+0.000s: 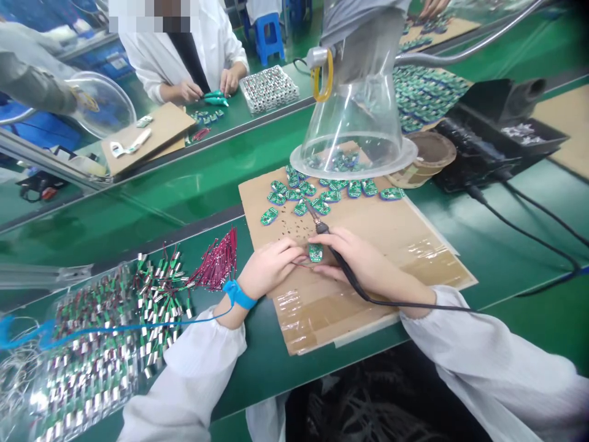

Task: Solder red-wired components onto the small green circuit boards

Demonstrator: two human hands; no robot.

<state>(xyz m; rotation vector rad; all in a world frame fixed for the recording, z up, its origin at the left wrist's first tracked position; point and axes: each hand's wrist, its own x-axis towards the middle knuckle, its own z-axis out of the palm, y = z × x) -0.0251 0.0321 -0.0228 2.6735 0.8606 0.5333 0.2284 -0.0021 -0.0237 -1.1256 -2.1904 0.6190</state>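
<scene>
A small green circuit board [315,252] is between my two hands, above the cardboard sheet [350,307]. My left hand [271,265], with a blue wrist strap [240,296], has its fingers closed at the board's left edge. A thin red wire [301,265] shows below those fingertips; which fingers grip it is hard to see. My right hand [354,255] is closed around a soldering iron [322,227], its tip pointing away toward the loose boards. The right fingertips are close to the board's right side. Several green boards [301,191] lie beyond my hands on the cardboard.
Red wires [216,261] and small metal parts with leads [159,301] lie on the left. A clear fume hood [354,135] hangs over the boards. A round tub [426,156] and black soldering station [483,141] stand right. Across the bench, a person holds green-handled pliers [215,97].
</scene>
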